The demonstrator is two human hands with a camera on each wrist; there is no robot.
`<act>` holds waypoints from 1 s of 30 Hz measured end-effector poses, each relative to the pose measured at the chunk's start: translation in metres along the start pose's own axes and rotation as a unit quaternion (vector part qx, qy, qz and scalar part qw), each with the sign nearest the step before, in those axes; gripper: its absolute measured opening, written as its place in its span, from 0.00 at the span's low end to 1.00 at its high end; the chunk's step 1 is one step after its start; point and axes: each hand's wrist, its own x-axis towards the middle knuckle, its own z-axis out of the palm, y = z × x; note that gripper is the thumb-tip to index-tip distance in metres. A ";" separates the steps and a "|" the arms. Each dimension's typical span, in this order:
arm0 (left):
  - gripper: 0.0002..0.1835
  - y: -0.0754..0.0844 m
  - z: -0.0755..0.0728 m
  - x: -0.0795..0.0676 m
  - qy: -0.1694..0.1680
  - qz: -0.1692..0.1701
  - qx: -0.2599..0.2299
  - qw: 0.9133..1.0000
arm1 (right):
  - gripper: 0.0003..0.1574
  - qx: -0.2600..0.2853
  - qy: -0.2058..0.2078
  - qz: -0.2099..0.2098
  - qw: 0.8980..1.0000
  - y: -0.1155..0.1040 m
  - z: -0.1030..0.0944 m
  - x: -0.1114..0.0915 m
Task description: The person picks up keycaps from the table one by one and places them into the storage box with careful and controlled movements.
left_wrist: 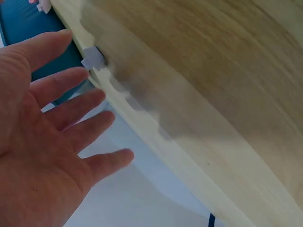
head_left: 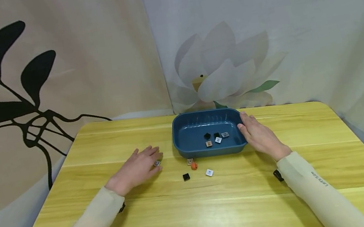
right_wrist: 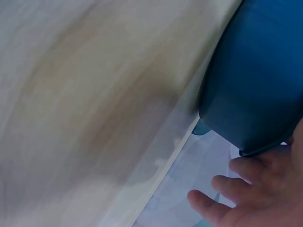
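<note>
My left hand [head_left: 139, 167] is spread palm down over the table's left middle, fingers apart. A small pale square piece [head_left: 157, 163] shows between its thumb and fingers. In the left wrist view this greyish piece [left_wrist: 94, 58] lies on the wood beyond the fingertips, seemingly not gripped. My right hand [head_left: 260, 134] holds the right end of a blue rectangular dish [head_left: 209, 152], thumb over the rim and fingers along the outside. Several small square pieces, black and pale, lie in the dish, including a white one [head_left: 218, 140]. The right wrist view shows the dish's outer wall [right_wrist: 251, 90].
In front of the dish lie a beige square piece [head_left: 190, 161], a small orange piece [head_left: 194, 166], a black piece [head_left: 186, 176] and a white square piece [head_left: 209, 172]. The wooden table [head_left: 170, 218] ends at a printed curtain [head_left: 116, 60] behind.
</note>
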 end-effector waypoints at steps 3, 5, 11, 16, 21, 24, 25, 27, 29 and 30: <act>0.18 0.000 0.004 0.001 0.015 0.020 0.011 1.000 | 0.41 -0.001 -0.001 -0.001 1.000 0.000 0.001 0.000; 0.16 0.001 0.006 0.001 0.027 0.028 0.012 0.999 | 0.41 -0.002 -0.002 -0.001 1.000 0.000 0.002 0.001; 0.07 0.001 0.007 0.002 0.049 0.033 0.008 0.998 | 0.41 -0.003 -0.001 -0.001 1.000 -0.001 0.002 0.001; 0.05 0.000 0.007 0.003 0.056 0.037 -0.011 0.998 | 0.40 -0.001 -0.002 -0.001 1.000 -0.001 0.002 0.001; 0.10 -0.001 0.007 0.003 0.057 0.040 -0.030 0.997 | 0.40 -0.004 -0.003 0.000 1.000 -0.001 0.002 0.001; 0.09 -0.001 0.007 0.002 0.058 0.039 -0.031 0.997 | 0.40 -0.007 0.000 0.000 1.000 -0.001 0.002 0.002; 0.09 -0.001 0.007 0.002 0.057 0.038 -0.031 0.997 | 0.40 -0.008 0.001 -0.001 1.000 -0.001 0.002 0.002; 0.08 -0.001 0.007 0.001 0.058 0.036 -0.031 0.997 | 0.40 -0.009 0.002 -0.001 1.000 -0.001 0.002 0.002; 0.06 0.000 0.007 0.001 0.062 0.037 -0.030 0.997 | 0.40 -0.009 0.002 0.000 1.000 -0.001 0.001 0.001; 0.05 0.000 0.007 0.001 0.063 0.037 -0.029 0.997 | 0.40 -0.009 0.001 0.001 1.000 0.000 0.001 0.001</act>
